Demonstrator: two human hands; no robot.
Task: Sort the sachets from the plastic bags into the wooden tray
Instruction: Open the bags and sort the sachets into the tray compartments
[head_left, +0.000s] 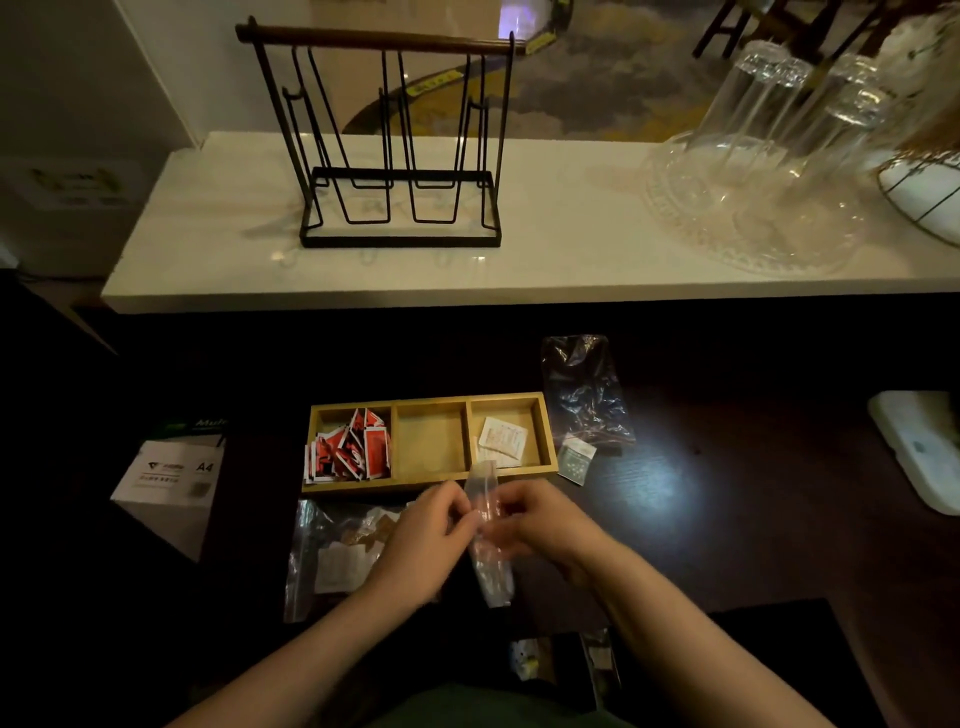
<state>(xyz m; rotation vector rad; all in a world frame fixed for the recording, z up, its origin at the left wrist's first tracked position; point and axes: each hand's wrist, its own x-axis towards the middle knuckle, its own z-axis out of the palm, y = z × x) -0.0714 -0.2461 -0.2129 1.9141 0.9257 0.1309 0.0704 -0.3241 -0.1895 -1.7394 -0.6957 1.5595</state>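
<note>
A wooden tray (431, 479) with three compartments lies on the dark table. Its left compartment holds several red sachets (349, 448), the middle one is bare, and the right one holds white sachets (502, 437). Just in front of the tray, my left hand (423, 540) and my right hand (545, 522) both grip a clear plastic bag (488, 540) held upright between them. A second plastic bag (332, 556) with white and brown sachets lies under my left forearm. An emptied, crumpled bag (584, 395) lies right of the tray.
A small green-white packet (575, 460) sits by the tray's right end. A box of A4 paper (171, 483) stands at left, a white object (919, 447) at far right. Behind, a white counter (571, 260) carries a black wire rack (400, 150) and glassware (769, 156).
</note>
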